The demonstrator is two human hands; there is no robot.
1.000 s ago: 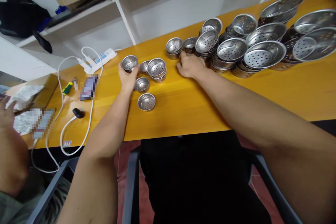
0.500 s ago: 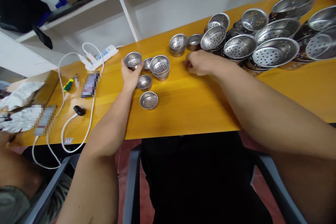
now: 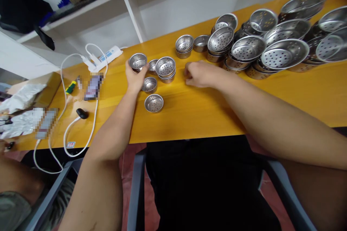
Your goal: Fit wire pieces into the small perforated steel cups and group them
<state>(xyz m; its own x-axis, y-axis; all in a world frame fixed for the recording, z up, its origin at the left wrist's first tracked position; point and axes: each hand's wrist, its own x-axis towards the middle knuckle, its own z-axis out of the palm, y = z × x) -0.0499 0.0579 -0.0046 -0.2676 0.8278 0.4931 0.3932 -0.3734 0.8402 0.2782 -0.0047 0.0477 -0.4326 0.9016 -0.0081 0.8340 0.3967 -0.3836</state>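
Note:
My left hand is wrapped round a small perforated metal strainer basket, which stands upright with its mouth facing up. Just right of it are a low basket, a stack of strainer baskets and a shallow basket. Nearer the table edge sits a single round one. Over the table, my right hand is closed with curled fingers, and no object shows in it. Behind that hand stand a small stack and a low basket.
Many nested strainer baskets crowd the right of the yellow table. On the left lie a power strip, white cables, a phone and a green-yellow tool. Another person's arm shows at lower left.
My right hand has moved a little left and toward me, away from the large stacks, its fingers still curled. The left hand keeps its hold on the strainer basket.

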